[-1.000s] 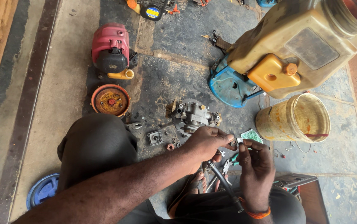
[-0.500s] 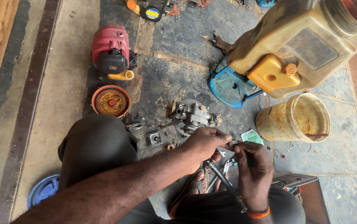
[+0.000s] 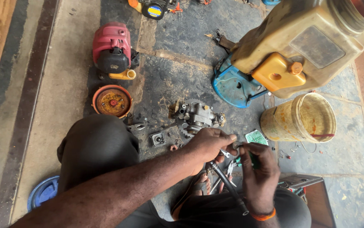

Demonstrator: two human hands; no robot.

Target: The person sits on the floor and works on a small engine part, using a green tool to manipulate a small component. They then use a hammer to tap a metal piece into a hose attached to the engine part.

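Stained concrete floor, strewn with small-engine parts, with both hands met over a small metal part.

A small silver metal fitting [image 3: 227, 152] is pinched between the closed left hand [image 3: 209, 145] and right hand [image 3: 256, 173]; a black hose [image 3: 228, 185] hangs just below the fingertips. Disassembly looks well advanced, reassembly not begun: just beyond the fingers one grey metal engine block [image 3: 199, 116] lies stripped. One red engine housing [image 3: 111, 48], one orange flywheel [image 3: 112, 101] and one yellowish plastic bucket [image 3: 300, 118] are counted.

grey label panel [image 3: 317, 45] on yellowed tank [image 3: 275, 46]
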